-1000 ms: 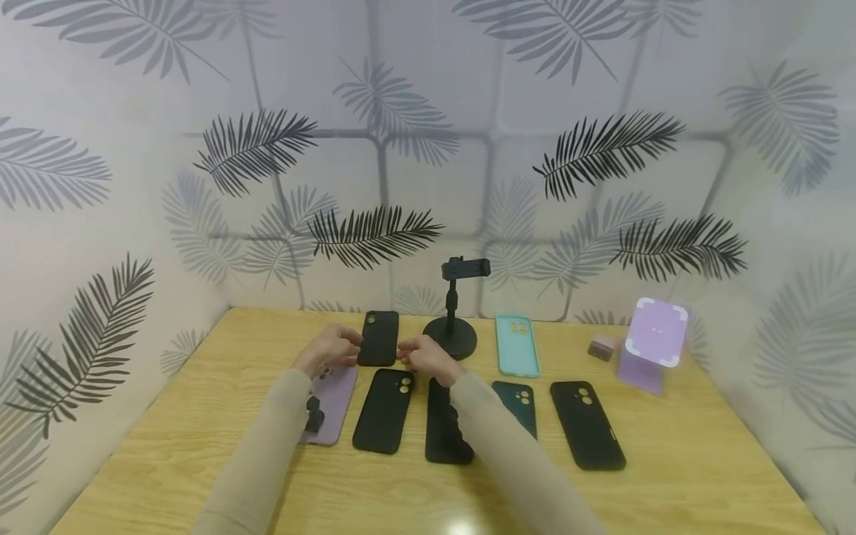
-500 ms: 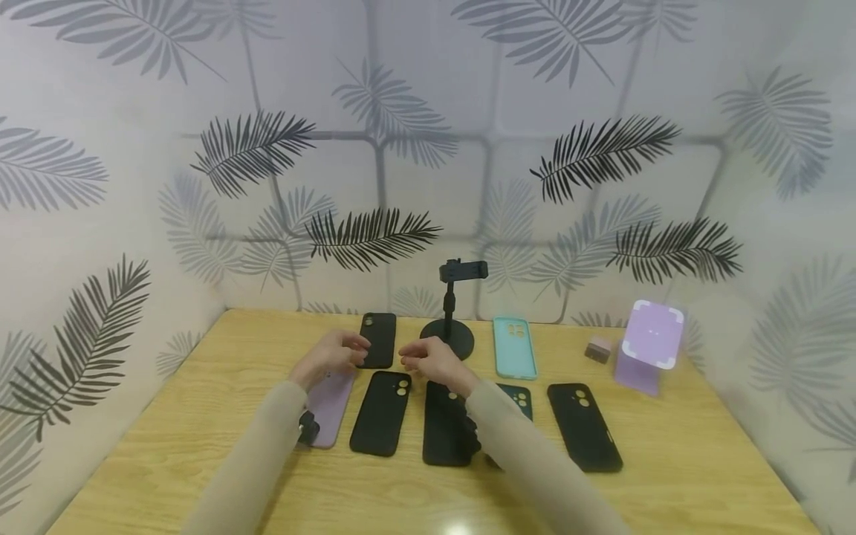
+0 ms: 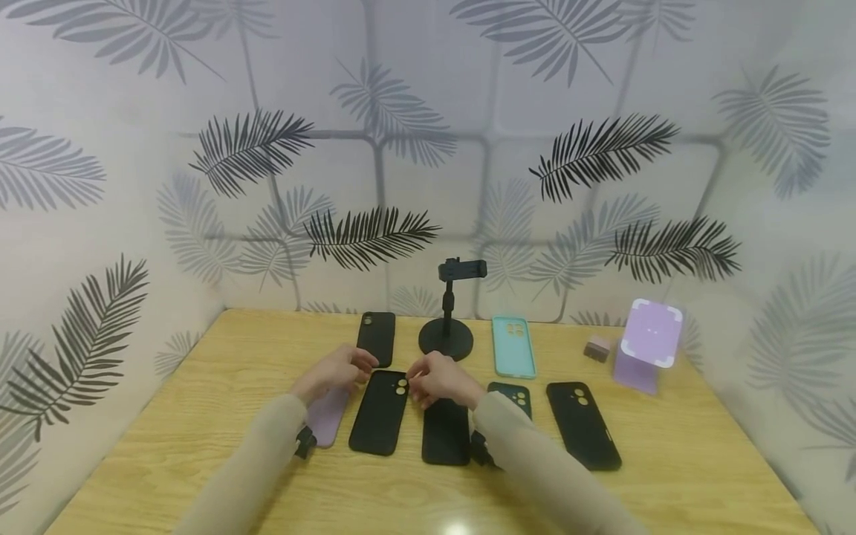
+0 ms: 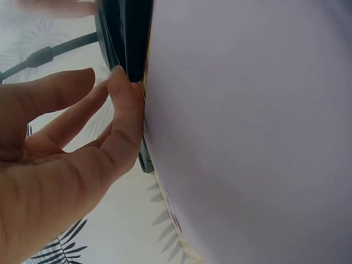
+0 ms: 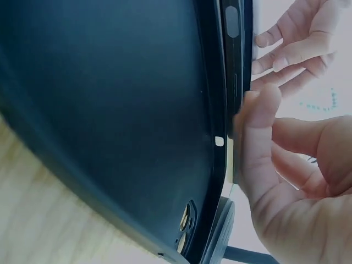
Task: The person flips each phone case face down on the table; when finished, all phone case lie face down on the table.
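Observation:
My left hand (image 3: 337,373) is at the upper left corner of a black phone case (image 3: 377,413) lying flat on the table. In the left wrist view its fingertips meet the edge of that black case (image 4: 138,38), thumb held apart. Opposite, my right hand (image 3: 443,377) has loosely bent fingertips at the upper right corner, by the camera holes. The right wrist view has those fingertips at the case's side edge (image 5: 237,60). Under the right hand lies another black case (image 3: 446,435), its top covered. A purple case (image 3: 326,420) is partly hidden beneath the left wrist.
Behind lie a black case (image 3: 377,338) and a turquoise case (image 3: 513,348), with a black phone stand (image 3: 446,339) between them. To the right are a dark teal case (image 3: 511,397), a black case (image 3: 584,425), a small brownish block (image 3: 597,348) and a purple stand (image 3: 652,333).
Both hands have come back from the sides of the rear black case to the top corners of the black case in front of it. The cases look unmoved.

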`<state>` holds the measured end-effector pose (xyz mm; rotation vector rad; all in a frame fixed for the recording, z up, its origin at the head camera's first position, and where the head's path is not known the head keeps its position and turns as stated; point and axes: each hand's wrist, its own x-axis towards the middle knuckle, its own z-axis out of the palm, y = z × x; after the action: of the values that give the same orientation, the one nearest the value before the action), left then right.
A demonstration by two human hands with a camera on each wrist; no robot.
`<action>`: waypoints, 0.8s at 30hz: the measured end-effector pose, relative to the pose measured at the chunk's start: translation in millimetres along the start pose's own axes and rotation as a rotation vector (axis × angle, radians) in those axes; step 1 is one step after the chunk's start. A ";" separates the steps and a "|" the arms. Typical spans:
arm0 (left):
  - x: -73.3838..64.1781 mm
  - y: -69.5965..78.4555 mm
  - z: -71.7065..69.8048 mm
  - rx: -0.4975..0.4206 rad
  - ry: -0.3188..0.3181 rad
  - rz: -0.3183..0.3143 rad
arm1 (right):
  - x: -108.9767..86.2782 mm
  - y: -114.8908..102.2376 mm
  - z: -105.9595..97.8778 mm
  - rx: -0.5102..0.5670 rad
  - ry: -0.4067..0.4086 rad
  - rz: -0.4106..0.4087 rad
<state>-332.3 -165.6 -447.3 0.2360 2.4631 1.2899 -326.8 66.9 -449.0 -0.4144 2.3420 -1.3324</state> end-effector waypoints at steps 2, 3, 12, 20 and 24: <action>-0.7 -0.4 1.7 0.008 0.004 -0.007 | 0.0 0.6 1.5 -0.005 -0.003 0.013; -0.9 -0.7 2.4 0.011 0.003 -0.009 | 0.1 0.7 2.2 -0.005 -0.005 0.014; -1.5 1.4 4.5 -0.018 -0.004 0.008 | 0.8 -2.5 5.5 0.047 0.000 0.039; -1.8 3.2 -4.6 -0.188 -0.004 0.005 | 3.3 -3.6 8.4 0.085 -0.008 0.024; -2.7 1.2 -6.8 -0.263 -0.021 -0.015 | 5.6 -1.2 13.2 0.113 -0.036 0.034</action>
<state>-332.4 -170.9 -442.2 0.1625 2.2426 1.5770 -325.2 54.0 -455.1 -0.3588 2.2222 -1.4214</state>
